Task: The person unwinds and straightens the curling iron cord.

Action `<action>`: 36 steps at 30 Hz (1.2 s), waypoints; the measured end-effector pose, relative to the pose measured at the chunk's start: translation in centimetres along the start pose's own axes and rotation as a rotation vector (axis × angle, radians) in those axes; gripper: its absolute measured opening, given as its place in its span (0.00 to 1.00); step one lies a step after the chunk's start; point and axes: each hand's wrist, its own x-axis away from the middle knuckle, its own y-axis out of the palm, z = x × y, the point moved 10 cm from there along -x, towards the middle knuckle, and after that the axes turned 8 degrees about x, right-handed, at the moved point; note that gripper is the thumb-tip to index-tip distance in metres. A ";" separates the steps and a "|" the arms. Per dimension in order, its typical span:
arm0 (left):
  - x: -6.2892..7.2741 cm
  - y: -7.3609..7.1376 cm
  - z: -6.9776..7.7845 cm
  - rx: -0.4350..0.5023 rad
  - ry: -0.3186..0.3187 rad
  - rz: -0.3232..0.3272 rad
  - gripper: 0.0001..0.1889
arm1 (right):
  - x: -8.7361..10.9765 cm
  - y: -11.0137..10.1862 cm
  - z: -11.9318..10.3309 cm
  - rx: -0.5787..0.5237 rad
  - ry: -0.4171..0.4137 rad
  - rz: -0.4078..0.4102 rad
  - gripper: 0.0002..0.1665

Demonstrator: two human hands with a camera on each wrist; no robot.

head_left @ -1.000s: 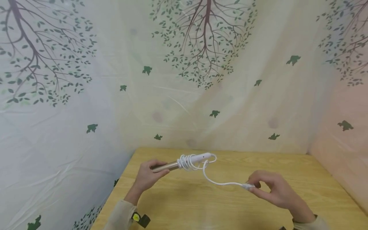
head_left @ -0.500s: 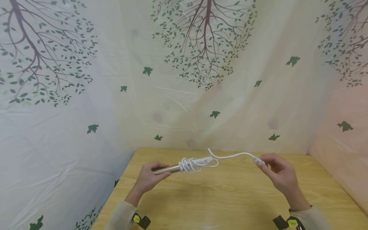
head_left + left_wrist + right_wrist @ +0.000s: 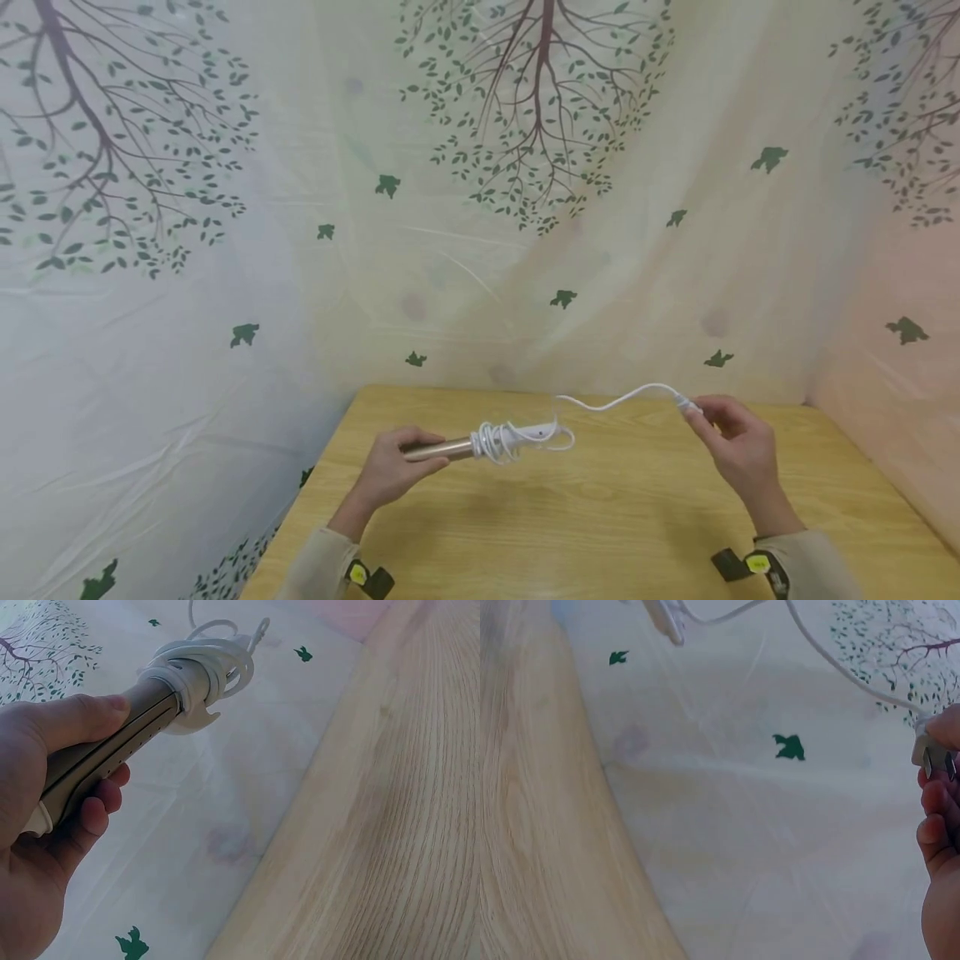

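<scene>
My left hand (image 3: pixel 393 468) grips a bronze-coloured hair straightener (image 3: pixel 452 448) by its body, thumb on one side and fingers curled on the other in the left wrist view. White power cord (image 3: pixel 202 664) is wound in several loops round its white handle end (image 3: pixel 536 432). The cord's free length (image 3: pixel 600 408) runs in a wavy line to the right. At that end my right hand (image 3: pixel 742 450) pinches the white plug (image 3: pixel 924 750) between thumb and fingers. Two flat metal prongs show on the plug in the right wrist view. Both hands are raised over the table.
A light wood-grain table (image 3: pixel 570 533) lies under both hands. Behind it and at the sides hang pale sheets (image 3: pixel 480 317) printed with trees and green birds. Each wrist wears a strap with a small black device (image 3: pixel 371 579).
My right hand has moved up and to the right with the plug, and the cord's free length has risen with it. The straightener in my left hand has dipped slightly.
</scene>
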 end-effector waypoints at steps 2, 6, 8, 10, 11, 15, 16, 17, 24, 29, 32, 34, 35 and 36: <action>0.0 0.0 -0.3 0.011 0.003 -0.007 0.13 | 0.0 -0.1 1.1 0.051 0.048 0.018 0.09; 0.1 0.3 -0.6 0.045 0.010 -0.019 0.14 | 0.3 -0.4 3.0 0.130 0.121 0.037 0.07; 0.1 0.3 -0.5 0.053 0.016 -0.025 0.14 | 0.6 -0.4 4.0 0.159 0.159 0.039 0.06; 0.2 0.4 -0.4 0.054 0.019 -0.031 0.14 | 1.0 -0.3 5.0 0.199 0.195 0.035 0.06; 0.2 0.5 -0.4 0.051 0.019 -0.032 0.14 | 1.2 -0.3 5.5 0.227 0.212 0.031 0.06; 0.3 0.5 -0.4 0.052 0.014 -0.027 0.14 | 1.8 -0.2 7.3 0.327 0.248 -0.007 0.09; 0.3 0.5 -0.5 0.053 0.013 -0.024 0.14 | 2.0 -0.1 7.7 0.348 0.255 -0.022 0.10; 0.3 0.4 -0.4 0.049 0.012 -0.021 0.14 | 2.1 0.0 8.1 0.366 0.263 -0.039 0.10; 0.9 -0.2 2.6 0.029 0.024 -0.012 0.13 | 3.4 0.9 10.1 0.477 0.298 -0.187 0.12; 0.9 -0.6 3.2 0.044 0.040 -0.006 0.13 | 4.2 1.7 11.4 0.529 0.296 -0.298 0.13; 0.9 -0.8 3.5 0.045 0.047 -0.001 0.13 | 4.7 2.2 12.4 0.546 0.329 -0.385 0.15; 1.0 -1.0 3.5 0.043 0.049 0.008 0.13 | 5.1 2.4 13.0 0.555 0.352 -0.437 0.16; 1.0 -1.1 3.5 0.043 0.049 0.012 0.13 | 5.3 2.5 13.3 0.561 0.357 -0.457 0.15; 1.0 -1.2 3.5 0.043 0.050 0.017 0.13 | 5.4 2.5 13.6 0.566 0.362 -0.475 0.14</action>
